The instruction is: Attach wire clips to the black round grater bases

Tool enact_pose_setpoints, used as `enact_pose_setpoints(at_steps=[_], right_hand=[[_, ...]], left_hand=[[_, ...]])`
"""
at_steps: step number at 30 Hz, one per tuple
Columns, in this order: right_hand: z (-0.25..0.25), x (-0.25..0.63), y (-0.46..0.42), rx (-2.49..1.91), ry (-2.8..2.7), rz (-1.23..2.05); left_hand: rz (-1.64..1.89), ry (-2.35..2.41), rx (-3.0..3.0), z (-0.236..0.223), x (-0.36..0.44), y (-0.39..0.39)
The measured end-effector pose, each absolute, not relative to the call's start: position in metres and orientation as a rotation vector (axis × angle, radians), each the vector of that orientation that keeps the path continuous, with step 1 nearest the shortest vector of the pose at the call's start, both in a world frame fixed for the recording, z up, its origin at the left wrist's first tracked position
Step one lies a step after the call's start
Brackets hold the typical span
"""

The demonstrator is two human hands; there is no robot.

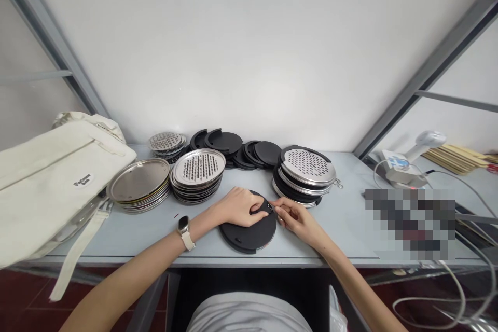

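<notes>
A round black disc (249, 236) lies near the table's front edge, with a thin metal rim showing at its lower right. My left hand (243, 206) rests on top of it, fingers curled and thumb pressing by the edge. At the disc's upper right is a small metal ring (270, 206), pinched between the fingertips of my right hand (292, 219). Just behind on the right stands a stack of round metal graters with black holders (307, 166). A stack of slotted metal grater discs (199, 167) is behind my left hand.
Plain metal discs (139, 181) are stacked at left beside a cream backpack (58, 176). Black holders (225, 142) and small grater discs (166, 141) lie along the wall. A white scanner on a stand (404, 166), cables and a pixelated patch are at right.
</notes>
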State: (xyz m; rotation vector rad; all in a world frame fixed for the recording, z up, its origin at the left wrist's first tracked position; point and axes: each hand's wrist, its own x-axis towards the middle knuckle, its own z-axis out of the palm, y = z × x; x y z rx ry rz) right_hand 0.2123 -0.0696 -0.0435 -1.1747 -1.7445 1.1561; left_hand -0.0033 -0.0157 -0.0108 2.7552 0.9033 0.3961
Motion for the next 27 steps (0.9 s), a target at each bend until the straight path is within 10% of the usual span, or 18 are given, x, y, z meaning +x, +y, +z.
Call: enact_pose_setpoints(at_steps=[27], right_hand=[[-0.032, 0.211, -0.075, -1.229, -1.758, 1.147]], left_hand=[[0.378, 0.957, 2.764, -0.013, -0.001, -0.016]])
